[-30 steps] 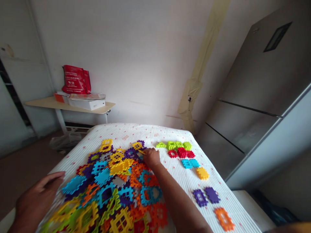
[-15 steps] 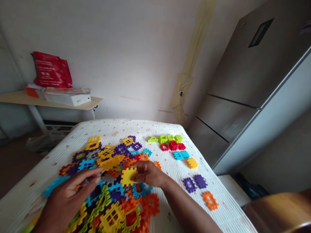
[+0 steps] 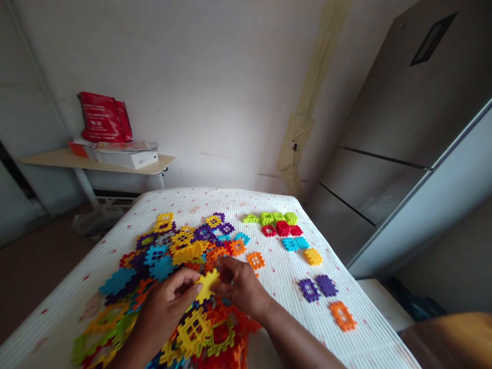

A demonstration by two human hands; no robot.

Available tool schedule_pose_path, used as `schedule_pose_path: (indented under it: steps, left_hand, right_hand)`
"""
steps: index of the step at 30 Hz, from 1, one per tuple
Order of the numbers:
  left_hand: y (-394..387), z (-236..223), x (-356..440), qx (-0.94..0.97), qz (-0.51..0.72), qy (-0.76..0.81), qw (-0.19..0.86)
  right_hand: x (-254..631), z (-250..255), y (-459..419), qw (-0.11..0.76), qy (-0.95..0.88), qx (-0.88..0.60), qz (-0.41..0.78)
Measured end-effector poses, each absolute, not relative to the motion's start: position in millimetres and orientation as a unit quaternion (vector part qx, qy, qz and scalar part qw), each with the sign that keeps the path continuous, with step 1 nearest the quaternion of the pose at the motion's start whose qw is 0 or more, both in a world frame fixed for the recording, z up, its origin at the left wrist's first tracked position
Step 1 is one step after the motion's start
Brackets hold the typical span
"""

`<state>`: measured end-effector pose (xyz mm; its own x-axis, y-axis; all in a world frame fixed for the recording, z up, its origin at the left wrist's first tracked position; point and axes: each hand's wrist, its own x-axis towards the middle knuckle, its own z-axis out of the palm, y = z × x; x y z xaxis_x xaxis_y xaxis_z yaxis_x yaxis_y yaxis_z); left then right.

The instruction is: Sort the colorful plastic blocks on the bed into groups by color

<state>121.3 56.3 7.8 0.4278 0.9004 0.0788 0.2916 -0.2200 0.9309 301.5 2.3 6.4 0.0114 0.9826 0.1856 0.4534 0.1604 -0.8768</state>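
Note:
Between my two hands is a yellow interlocking tile, a flat plastic square with notched edges. My left hand pinches its left side between thumb and fingers. On the other side my right hand grips its right edge, fingers curled. Below and around them spreads a mixed pile of interlocking tiles, with a yellow window tile near the front and a blue tile at the left. An orange window tile lies just beyond my right hand. My forearms hide part of the pile.
Sorted by colour on the right of the white tablecloth lie green tiles, red tiles, blue tiles, a yellow tile, purple tiles and an orange tile. A fridge stands at the right.
My left hand has moved right and taken hold of the yellow tile, which was in my right hand alone. The tile is now tilted. The view has turned slightly left.

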Motion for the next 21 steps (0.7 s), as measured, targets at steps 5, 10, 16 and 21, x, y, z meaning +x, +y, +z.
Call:
schedule_pose_path:
  steps: [5, 10, 16, 21]
  left_hand:
    - [58, -3, 121, 0.640, 0.332, 0.447, 0.530]
    - [59, -12, 119, 0.633, 0.342, 0.442, 0.536]
    - [56, -12, 120, 0.626, 0.381, 0.446, 0.513]
    - [57, -32, 121, 0.618, 0.398, 0.433, 0.522]
  right_hand:
    - [285, 7, -5, 0.399, -0.665, -0.623, 0.100]
    - [269, 5, -9, 0.349, -0.671, -0.651, 0.062]
    - [266, -3, -9, 0.353, -0.678, -0.643, 0.051]
    - [287, 8, -9, 0.365, -0.689, -0.625, 0.033]
